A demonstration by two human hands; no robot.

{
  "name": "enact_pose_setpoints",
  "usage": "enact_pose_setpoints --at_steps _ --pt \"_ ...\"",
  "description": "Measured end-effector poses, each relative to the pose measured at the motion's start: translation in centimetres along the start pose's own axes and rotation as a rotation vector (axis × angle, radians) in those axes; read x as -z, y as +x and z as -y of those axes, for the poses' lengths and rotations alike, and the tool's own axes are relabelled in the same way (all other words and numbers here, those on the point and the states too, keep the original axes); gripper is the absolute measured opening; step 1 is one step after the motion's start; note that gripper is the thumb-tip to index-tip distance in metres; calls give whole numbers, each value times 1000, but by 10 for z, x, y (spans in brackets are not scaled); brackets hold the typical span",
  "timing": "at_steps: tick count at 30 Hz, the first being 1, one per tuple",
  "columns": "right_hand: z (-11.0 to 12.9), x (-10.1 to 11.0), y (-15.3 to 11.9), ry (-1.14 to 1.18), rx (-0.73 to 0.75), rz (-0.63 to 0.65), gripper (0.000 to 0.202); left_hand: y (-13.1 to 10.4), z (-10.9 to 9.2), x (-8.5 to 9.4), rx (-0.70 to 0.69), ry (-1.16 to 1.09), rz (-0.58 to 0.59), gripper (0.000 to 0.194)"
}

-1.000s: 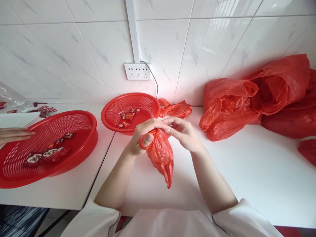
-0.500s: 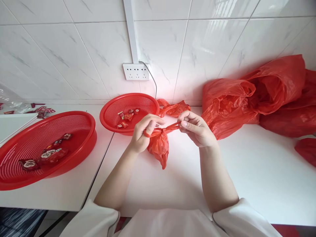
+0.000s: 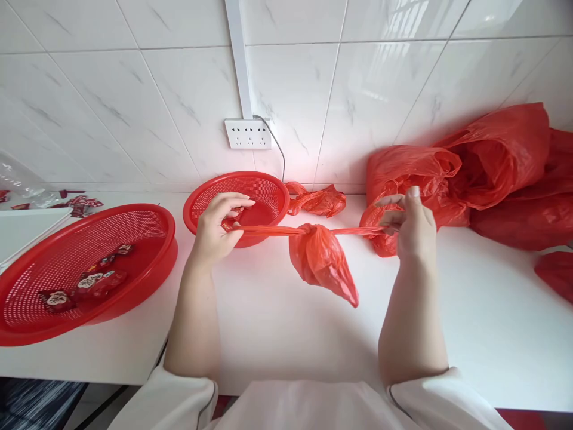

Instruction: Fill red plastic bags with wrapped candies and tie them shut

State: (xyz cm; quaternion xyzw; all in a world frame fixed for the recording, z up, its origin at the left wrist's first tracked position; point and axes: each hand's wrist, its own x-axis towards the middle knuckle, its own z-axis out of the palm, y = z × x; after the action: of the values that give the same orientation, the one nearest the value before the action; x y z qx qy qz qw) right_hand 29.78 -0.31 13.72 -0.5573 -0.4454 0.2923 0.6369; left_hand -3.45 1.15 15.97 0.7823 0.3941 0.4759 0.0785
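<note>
A small red plastic bag [image 3: 319,260] hangs between my hands over the white table, its two handles drawn out sideways from a bunched neck. My left hand [image 3: 218,230] pinches one handle in front of the smaller red basket [image 3: 197,200]. At the other side, my right hand [image 3: 412,224] grips the opposite handle, thumb pointing up. The body of the bag looks filled and tilts down to the right; its contents are hidden. A few wrapped candies in the smaller basket are partly covered by my left hand.
To the left stands a larger red basket [image 3: 156,286] with several wrapped candies [image 3: 89,280]. Big red plastic bags [image 3: 496,155] lean against the tiled wall at right. A crumpled red bag [image 3: 324,201] lies behind my hands, below the socket panel [image 3: 248,134].
My hands have moved apart, left hand leftward and right hand rightward, stretching the bag's handles into a nearly straight line. The bag has swung to the right.
</note>
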Motion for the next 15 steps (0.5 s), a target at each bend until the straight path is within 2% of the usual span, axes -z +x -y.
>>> enact_pose_setpoints --at_steps 3,7,11,13,15 --pt "-5 5 3 -46 38 -152 58 0 5 3 34 -20 88 49" --pt "-10 6 4 -162 128 -179 48 -1 9 -8 137 -72 255 52" --pt "-15 10 10 -452 97 -119 39 -3 7 -18 277 -102 430 44" --pt "-19 8 12 -596 173 -61 37 -4 4 -18 326 -121 553 36" --pt "-26 0 9 -683 282 88 37 -4 0 -15 352 -148 643 39"
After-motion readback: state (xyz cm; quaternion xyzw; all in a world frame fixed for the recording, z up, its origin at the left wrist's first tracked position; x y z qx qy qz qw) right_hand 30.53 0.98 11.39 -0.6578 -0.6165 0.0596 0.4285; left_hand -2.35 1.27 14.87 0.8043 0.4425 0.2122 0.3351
